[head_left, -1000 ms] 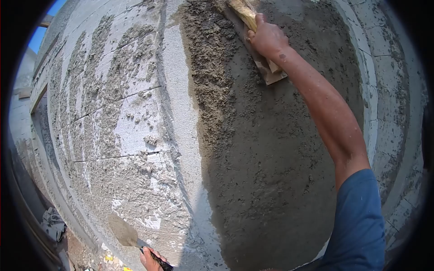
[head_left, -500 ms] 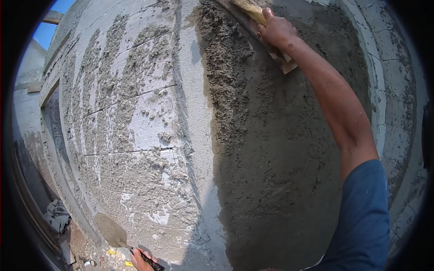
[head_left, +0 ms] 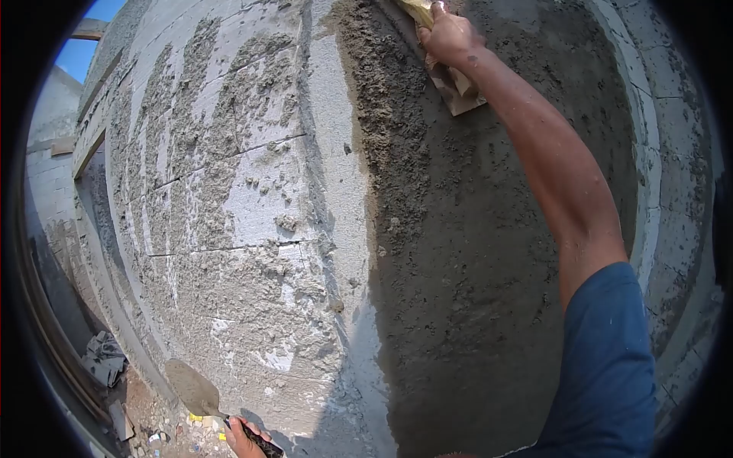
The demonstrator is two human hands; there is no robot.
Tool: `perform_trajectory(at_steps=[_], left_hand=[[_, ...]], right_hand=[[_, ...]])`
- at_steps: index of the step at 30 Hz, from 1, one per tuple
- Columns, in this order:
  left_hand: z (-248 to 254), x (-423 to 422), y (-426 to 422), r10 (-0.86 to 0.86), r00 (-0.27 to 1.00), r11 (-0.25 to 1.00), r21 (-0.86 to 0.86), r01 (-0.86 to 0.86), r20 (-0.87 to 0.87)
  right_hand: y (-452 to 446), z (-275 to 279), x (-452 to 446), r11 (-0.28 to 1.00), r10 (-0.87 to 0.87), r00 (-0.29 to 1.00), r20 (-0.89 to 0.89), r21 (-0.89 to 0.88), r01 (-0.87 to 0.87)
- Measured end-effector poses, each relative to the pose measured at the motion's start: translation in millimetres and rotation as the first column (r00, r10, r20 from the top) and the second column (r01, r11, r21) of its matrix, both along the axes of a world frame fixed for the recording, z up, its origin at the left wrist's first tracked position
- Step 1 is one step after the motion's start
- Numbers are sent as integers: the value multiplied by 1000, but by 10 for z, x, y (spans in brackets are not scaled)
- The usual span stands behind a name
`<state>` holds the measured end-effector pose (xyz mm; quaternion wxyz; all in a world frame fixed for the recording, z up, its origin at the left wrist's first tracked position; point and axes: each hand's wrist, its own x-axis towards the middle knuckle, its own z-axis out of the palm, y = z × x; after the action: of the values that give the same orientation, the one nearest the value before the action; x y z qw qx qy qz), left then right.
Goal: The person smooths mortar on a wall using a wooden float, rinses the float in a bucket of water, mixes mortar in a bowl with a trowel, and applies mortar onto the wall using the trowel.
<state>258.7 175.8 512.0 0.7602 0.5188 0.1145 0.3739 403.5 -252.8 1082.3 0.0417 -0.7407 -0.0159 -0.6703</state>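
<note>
My right hand (head_left: 452, 37), at the top, is wrapped round the yellowish handle of a long wooden float (head_left: 458, 91), whose blade lies tilted against the wet grey mortar (head_left: 473, 267). Rough, lumpy mortar (head_left: 389, 145) runs down just left of the float. The float's upper end is out of view. At the bottom left my left hand (head_left: 244, 439) is closed round the black handle of a trowel (head_left: 192, 388). The trowel's blade points up and left, with a grey mortar film on it, in front of the block wall.
A block wall (head_left: 263, 191) with patchy mortar fills the left. A pale bare strip (head_left: 336, 99) borders the wet mortar. At the far left are an opening's edge (head_left: 90, 153), a crumpled grey cloth or sack (head_left: 104, 357) and rubble (head_left: 164, 427) on the ground.
The view has shifted, so the wall sits farther right. Over the last half second my right hand and the float moved slightly left and up. Small crumbs of mortar now show against the pale strip.
</note>
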Motion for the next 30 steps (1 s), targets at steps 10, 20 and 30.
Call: perform_trajectory(at_steps=[10,20,30], left_hand=[[-102,-101,137,13,999,1000,1,-13,-42],[-95,-61,-9,-22,999,1000,-3,22,-47],[-154,-73,-84,-27,998,1000,-8,26,-64]], right_hand=[[-671,-55,46,995,-7,998,67,104,0],[-623,-19,-141,991,-137,982,130,24,135],[-647,43,-153,989,-144,987,66,41,141]])
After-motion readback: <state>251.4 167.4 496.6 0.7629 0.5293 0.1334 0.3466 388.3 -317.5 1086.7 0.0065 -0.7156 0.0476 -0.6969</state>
